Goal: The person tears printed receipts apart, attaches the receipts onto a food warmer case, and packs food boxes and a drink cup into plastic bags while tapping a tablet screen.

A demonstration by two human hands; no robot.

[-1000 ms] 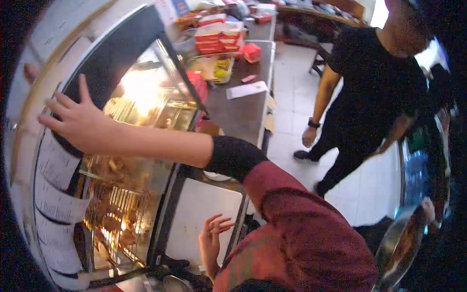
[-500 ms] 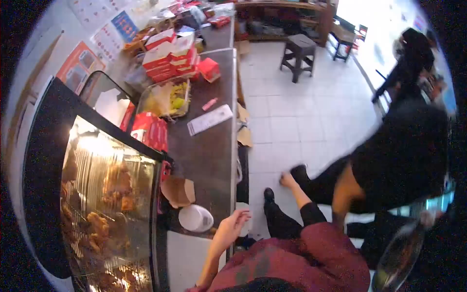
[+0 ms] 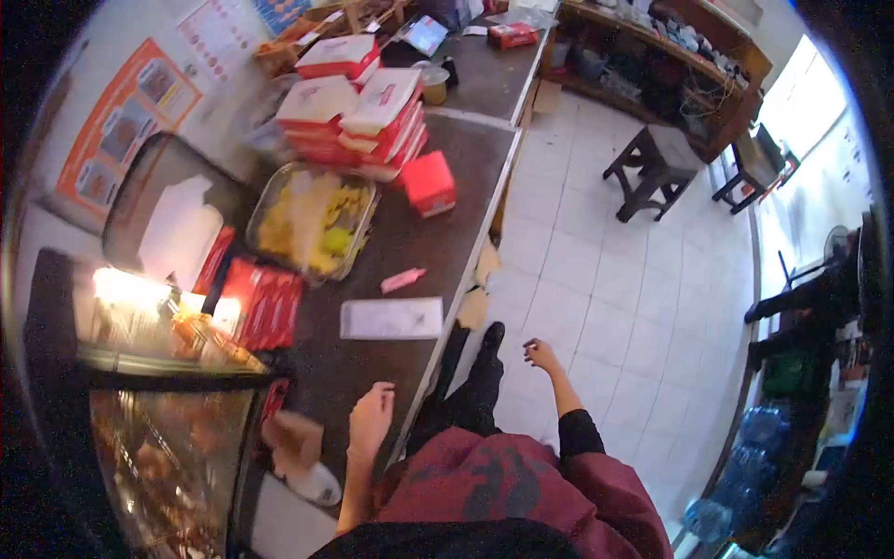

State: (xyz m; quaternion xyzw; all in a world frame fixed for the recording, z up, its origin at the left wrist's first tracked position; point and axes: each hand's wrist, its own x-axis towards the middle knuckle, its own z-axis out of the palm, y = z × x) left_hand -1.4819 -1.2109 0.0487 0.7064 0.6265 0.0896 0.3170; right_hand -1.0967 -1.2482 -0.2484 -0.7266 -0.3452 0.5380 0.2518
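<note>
My left hand is over the dark counter, near its front edge, loosely curled and holding nothing. Just ahead of it lies a white printed slip, with a pink marker beyond. A brown paper container and a white rounded container stand to the left of my left wrist. My right hand hangs over the tiled floor, empty, its fingers slightly bent and apart.
On the left stands a lit glass cabinet with fried food. Further along the counter are a plastic tub of yellow-green food and stacked red-and-white boxes. A dark stool stands on the floor; water bottles are at right.
My view has turned and moved forward along the counter. The slip and boxes look nearer. The person in black at my right has left the view. My left fingers have curled a little.
</note>
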